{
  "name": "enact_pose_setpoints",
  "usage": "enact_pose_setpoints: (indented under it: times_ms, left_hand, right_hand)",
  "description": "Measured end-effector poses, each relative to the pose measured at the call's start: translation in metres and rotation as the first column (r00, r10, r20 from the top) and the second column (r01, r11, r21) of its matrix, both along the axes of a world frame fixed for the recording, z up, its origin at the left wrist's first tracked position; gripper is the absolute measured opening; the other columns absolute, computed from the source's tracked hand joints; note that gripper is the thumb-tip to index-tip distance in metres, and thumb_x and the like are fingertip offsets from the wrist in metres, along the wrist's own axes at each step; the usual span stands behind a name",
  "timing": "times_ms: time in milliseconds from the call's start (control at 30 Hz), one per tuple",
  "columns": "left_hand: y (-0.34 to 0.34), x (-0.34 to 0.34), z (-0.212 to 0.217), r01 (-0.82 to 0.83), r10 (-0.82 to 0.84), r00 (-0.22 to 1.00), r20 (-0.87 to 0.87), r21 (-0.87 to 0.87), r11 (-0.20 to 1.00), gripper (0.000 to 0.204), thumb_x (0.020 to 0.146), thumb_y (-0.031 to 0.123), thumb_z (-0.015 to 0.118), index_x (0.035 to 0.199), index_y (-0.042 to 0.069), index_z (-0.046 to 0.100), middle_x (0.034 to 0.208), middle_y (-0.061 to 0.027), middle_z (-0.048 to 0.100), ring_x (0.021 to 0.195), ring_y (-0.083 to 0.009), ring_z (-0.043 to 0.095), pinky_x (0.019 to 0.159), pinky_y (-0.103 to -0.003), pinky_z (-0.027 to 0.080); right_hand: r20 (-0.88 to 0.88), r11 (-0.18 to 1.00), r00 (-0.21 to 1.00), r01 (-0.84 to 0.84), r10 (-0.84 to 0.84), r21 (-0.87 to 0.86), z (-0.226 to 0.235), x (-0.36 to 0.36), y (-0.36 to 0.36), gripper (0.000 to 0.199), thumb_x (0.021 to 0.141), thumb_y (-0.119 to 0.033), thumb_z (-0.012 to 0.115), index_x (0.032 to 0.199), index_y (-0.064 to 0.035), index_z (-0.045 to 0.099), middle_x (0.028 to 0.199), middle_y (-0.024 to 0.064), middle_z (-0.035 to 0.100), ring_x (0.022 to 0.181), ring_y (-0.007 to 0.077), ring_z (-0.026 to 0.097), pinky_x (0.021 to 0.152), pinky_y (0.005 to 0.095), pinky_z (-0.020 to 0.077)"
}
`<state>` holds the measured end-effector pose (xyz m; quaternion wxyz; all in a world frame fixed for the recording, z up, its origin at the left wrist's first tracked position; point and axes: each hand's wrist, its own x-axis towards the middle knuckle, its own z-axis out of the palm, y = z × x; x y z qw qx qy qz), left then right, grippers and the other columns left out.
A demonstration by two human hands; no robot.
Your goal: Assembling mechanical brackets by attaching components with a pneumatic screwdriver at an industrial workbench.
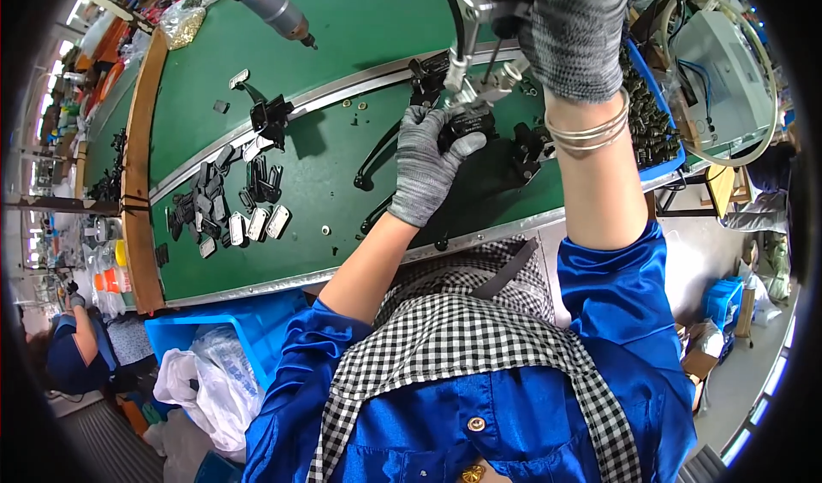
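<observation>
My left hand (428, 158), in a grey knitted glove, is closed on a black moulded part (471, 125) above the green bench. Directly over that part is the metal nose of a power screwdriver (467, 85) with a black hose, seemingly touching it. My right hand (578, 33), gloved alike, wraps round the upper body of this tool; its fingertips are partly hidden. Long black levers (374, 158) lie beside and beneath my left hand. More black parts (527, 153) lie to its right, and another black assembly (431, 76) rests just beyond it.
Several small black and silver plates (257, 222) lie in a heap at left, near a black bracket (271, 119). A second grey tool (274, 8) hangs over the bench. A blue tray (672, 153) of small parts stands right. A wooden rail (137, 166) borders the left side.
</observation>
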<state>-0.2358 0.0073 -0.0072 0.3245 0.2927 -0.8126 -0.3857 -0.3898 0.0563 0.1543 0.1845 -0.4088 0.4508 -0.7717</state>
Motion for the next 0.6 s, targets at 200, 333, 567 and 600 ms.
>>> enact_pose_setpoints:
  times_ms: [200,333,567,600]
  left_hand:
    - [-0.004,-0.007,-0.013,0.043,-0.035,0.994,-0.106,0.065,0.997,0.061,0.072,0.04,0.085,0.114,0.001,0.064,0.109,-0.0166,0.051,0.097,-0.0289,0.055,0.087,-0.039,0.05]
    - [-0.007,-0.008,-0.022,0.095,-0.07,0.987,-0.144,0.177,0.98,0.064,0.071,0.037,0.086,0.117,-0.001,0.062,0.109,-0.0161,0.051,0.097,-0.0282,0.055,0.087,-0.038,0.05]
    - [-0.007,-0.008,-0.029,0.121,-0.09,0.986,-0.139,0.236,0.964,0.063,0.071,0.032,0.086,0.118,0.0,0.061,0.109,-0.0153,0.053,0.097,-0.028,0.055,0.088,-0.038,0.05]
    - [-0.007,-0.008,-0.028,0.127,-0.092,0.985,-0.147,0.25,0.96,0.062,0.072,0.032,0.086,0.119,0.001,0.061,0.109,-0.0148,0.053,0.097,-0.0279,0.055,0.088,-0.038,0.05]
  right_hand:
    - [-0.001,1.0,1.0,0.014,-0.014,-0.003,0.002,0.025,-0.012,0.036,0.095,-0.032,0.066,0.112,0.0007,0.065,0.093,0.0017,0.068,0.078,0.0061,0.06,0.069,0.0214,0.0478]
    - [0.006,1.0,1.0,0.028,-0.028,-0.004,0.0,0.038,-0.019,0.036,0.095,-0.032,0.066,0.111,0.0007,0.065,0.093,0.0017,0.068,0.078,0.0061,0.06,0.069,0.0214,0.0478]
    - [0.025,0.998,0.998,0.065,-0.065,-0.005,-0.006,0.042,-0.019,0.036,0.095,-0.031,0.066,0.111,0.0006,0.065,0.092,0.0017,0.068,0.078,0.0061,0.06,0.069,0.0215,0.0477]
    - [0.028,0.998,0.997,0.07,-0.07,-0.005,-0.007,0.042,-0.022,0.036,0.095,-0.031,0.066,0.111,0.0006,0.065,0.092,0.0017,0.068,0.078,0.0061,0.06,0.069,0.0215,0.0477]
